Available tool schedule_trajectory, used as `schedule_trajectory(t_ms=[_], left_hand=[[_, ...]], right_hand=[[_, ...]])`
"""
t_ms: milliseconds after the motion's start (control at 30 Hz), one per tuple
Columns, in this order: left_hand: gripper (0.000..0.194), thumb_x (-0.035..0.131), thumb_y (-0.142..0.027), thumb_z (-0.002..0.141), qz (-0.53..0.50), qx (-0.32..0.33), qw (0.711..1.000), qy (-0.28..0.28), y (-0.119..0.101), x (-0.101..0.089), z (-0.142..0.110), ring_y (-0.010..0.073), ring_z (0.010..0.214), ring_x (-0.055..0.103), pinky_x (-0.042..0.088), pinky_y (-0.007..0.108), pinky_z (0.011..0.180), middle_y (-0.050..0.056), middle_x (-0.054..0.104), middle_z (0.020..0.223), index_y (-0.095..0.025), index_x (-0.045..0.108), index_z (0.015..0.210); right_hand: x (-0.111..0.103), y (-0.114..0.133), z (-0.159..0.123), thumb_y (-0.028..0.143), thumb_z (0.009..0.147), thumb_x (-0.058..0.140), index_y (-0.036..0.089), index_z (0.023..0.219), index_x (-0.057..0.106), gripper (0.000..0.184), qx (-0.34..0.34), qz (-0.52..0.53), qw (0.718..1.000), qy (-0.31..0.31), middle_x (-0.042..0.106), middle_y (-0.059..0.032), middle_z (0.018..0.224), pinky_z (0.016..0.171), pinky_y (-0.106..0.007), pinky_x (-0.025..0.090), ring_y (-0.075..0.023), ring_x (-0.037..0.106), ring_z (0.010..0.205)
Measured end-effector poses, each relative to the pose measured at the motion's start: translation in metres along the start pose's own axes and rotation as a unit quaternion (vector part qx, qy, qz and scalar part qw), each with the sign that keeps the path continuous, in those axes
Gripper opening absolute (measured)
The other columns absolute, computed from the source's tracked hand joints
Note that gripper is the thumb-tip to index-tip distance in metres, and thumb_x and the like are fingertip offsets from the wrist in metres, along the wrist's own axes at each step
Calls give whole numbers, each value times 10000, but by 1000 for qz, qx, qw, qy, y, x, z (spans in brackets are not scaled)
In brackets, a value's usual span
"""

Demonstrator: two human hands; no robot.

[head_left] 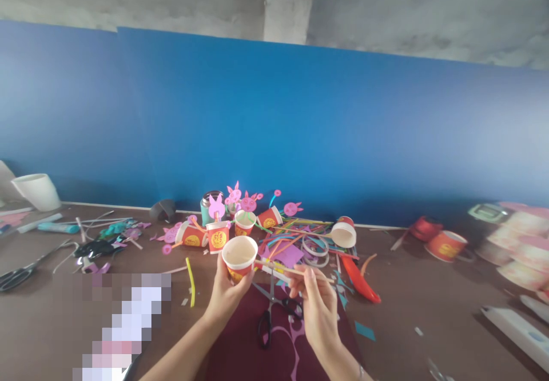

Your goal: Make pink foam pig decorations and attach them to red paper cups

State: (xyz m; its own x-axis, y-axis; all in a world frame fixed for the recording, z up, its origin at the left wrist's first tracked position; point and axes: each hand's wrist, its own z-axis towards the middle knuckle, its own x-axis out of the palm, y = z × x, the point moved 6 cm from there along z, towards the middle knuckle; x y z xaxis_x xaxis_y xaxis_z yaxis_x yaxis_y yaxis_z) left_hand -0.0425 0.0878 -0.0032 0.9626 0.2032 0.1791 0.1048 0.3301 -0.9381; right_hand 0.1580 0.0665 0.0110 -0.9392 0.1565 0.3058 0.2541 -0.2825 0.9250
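In my left hand (pixel 229 289) is a red and white paper cup (pixel 239 250), tilted so that its white inside shows. My right hand (pixel 316 301) pinches a thin pale stick (pixel 278 266), whose far end points at the cup's right side. Whether the tip touches the cup, I cannot tell. Below and between my hands, open scissors (pixel 266 318) with black handles lie on a dark red mat (pixel 240 341), among pink paper offcuts (pixel 295 346).
Beyond my hands are paper cups with pink animal faces (pixel 217 206), a flask (pixel 206 212) and a heap of coloured pipe cleaners (pixel 295 235). A red pouch-like item (pixel 359 281) lies right. Stacked cups (pixel 523 249) stand far right; other scissors (pixel 19 277) lie left.
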Motion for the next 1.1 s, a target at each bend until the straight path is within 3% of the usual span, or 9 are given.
schedule_trajectory(t_ms=[367,667,833,900,1033,1100], left_hand=[[571,726,-382,643,-6,-21,1000,-6,-3,0,1,232,900,640,499,350,831,93,665,985,-174,514,1130],[546,697,-365,688,22,-5,1000,7,3,-2,1,233,928,632,490,348,854,109,656,1024,-160,499,1154],[515,703,-341,684,42,10,999,6,4,-1,0,235,901,640,500,345,831,107,667,1004,-161,516,1129],[437,699,-326,686,45,9,998,30,3,7,-5,230,873,645,508,331,809,97,675,974,-162,553,1064],[317,672,-286,718,29,12,986,164,0,35,-21,229,862,645,517,315,781,85,684,917,-158,584,995],[317,661,-283,729,32,19,985,167,-2,38,-24,222,873,640,510,319,799,85,681,939,-156,582,1009]], right_hand=[[4,8,-4,411,879,527,180,875,703,290,-70,-64,995,36,704,-80,785,545,-288,473,-162,584,563],[2,4,0,413,873,540,178,872,687,278,-30,-46,998,37,707,-72,750,538,-276,465,-154,578,541],[4,9,0,409,886,516,186,890,695,287,-54,-73,995,48,704,-68,740,544,-276,468,-159,581,544],[10,11,-3,417,877,523,183,858,712,302,-58,-98,992,61,699,-74,729,530,-271,466,-166,586,549],[25,12,-13,412,866,534,186,867,731,300,-53,-131,984,105,698,-83,773,519,-257,473,-181,608,596],[29,14,-16,386,878,522,192,924,723,283,-71,-137,981,120,695,-84,836,598,-263,499,-191,628,687]])
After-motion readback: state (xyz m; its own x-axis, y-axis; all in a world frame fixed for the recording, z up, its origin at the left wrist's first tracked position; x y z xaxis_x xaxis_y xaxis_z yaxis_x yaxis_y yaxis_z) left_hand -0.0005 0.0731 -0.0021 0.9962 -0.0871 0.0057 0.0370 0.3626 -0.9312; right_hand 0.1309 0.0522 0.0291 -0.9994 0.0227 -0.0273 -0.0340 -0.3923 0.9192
